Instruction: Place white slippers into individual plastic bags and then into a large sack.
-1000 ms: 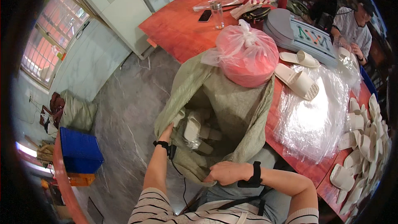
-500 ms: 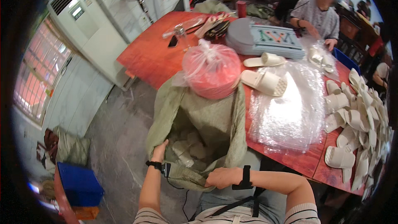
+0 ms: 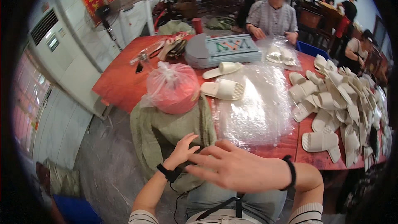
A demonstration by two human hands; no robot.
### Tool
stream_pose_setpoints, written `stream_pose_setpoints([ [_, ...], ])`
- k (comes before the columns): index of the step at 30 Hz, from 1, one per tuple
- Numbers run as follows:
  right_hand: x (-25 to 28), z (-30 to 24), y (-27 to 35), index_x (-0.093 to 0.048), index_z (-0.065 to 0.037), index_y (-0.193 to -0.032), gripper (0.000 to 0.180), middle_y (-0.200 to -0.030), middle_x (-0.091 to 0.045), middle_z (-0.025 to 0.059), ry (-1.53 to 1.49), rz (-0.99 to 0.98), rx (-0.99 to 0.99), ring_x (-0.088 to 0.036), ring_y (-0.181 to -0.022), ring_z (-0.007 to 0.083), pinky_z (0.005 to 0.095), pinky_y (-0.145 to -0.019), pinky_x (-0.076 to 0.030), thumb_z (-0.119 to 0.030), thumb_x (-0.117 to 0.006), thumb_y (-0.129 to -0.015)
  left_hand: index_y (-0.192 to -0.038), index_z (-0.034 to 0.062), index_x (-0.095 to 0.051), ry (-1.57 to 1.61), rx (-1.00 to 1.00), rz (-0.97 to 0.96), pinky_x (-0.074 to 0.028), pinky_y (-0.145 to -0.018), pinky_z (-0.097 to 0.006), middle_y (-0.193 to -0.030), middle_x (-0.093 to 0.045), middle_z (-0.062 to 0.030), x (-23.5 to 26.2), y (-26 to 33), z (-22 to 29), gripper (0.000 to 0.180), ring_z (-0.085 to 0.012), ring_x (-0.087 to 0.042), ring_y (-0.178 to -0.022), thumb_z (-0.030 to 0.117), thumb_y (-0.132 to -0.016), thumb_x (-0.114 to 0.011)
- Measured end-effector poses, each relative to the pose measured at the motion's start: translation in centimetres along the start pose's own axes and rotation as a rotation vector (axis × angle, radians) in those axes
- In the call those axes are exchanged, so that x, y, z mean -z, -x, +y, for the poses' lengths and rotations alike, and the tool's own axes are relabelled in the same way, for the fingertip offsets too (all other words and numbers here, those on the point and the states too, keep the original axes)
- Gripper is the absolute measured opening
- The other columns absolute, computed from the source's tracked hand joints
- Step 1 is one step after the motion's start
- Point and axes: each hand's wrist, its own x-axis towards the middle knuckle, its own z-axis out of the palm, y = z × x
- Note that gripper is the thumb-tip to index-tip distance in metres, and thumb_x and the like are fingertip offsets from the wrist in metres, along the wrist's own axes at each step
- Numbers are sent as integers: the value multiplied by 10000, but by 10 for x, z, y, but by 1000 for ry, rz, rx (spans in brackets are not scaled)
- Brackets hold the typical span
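Observation:
My left hand (image 3: pixel 181 151) is raised over the mouth of a green woven sack (image 3: pixel 155 126), fingers apart and holding nothing. Nearer to me, my right hand (image 3: pixel 236 166) hovers in front of the sack with its fingers spread, slightly blurred, also empty. The two hands hide much of the sack's opening, so its contents do not show. Against the table edge behind the sack rests a red round bundle in a knotted clear plastic bag (image 3: pixel 174 87). Two cream slippers, a front one (image 3: pixel 224 89) and a rear one (image 3: pixel 224 70), lie beside it.
A stack of clear plastic bags (image 3: pixel 257 108) covers the red table's (image 3: pixel 112 79) middle. Loose cream slippers (image 3: pixel 331 95) are heaped at right. A grey case (image 3: pixel 224 49) stands behind. Across the table, a co-worker (image 3: pixel 271 20) handles bagged slippers (image 3: pixel 282 54). A blue bin (image 3: pixel 76 209) sits lower left.
Both hands have let go of the sack's rim and risen; the right now stretches toward the left. The sack's mouth has sagged. My view has swung to the right and up.

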Motion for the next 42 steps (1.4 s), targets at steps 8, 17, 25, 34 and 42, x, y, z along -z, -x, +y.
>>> stream_pose_setpoints([
  [8, 84, -71, -3, -659, 26, -798, 202, -818, -596, 81, 160, 550, 87, -526, -777, 203, 316, -725, -443, -158, -644, -715, -1325, 60, -570, -85, -60, 0, -395, -1091, -429, -1497, -418, -200, -47, -10, -2, 553, -385, -447, -1343, 99, -803, -751],
  [17, 84, -71, 24, -687, 24, -873, 274, -931, -623, 101, 641, 660, -21, -550, -864, 203, 311, -764, -447, -213, -653, -739, -1334, 96, -575, -303, -93, 92, -241, -1178, -489, -1559, -290, -194, -80, -20, 22, 575, -405, -263, -1441, 93, -788, -756],
  [25, 137, -91, 103, -596, -55, -1281, 434, -1301, -571, 87, 307, 10, -345, -592, -1057, 246, 372, -869, -498, -187, -567, -868, -1360, 94, -539, -275, -322, 91, -157, -1153, -597, -1571, -224, -246, -115, -52, 48, 604, -481, -159, -1448, 146, -792, -735],
  [34, 30, 32, 263, -567, -64, -1322, 473, -1220, -634, 177, -202, -147, -829, -631, -1045, 344, 426, -872, -509, -67, -605, -851, -1518, 199, -353, -552, -344, -75, -121, -1071, -760, -1627, -130, -178, -169, -108, 65, 864, -479, -55, -1479, 409, -788, -764],
  [42, 40, 58, 384, -647, -84, -1263, 388, -1078, -696, 213, -100, -74, -1385, -687, -923, 335, 401, -826, -524, -137, -643, -879, -1537, 261, -324, -553, -193, -111, -64, -1074, -765, -1646, -88, -153, -191, -115, 34, 875, -469, -21, -1487, 487, -797, -733],
])
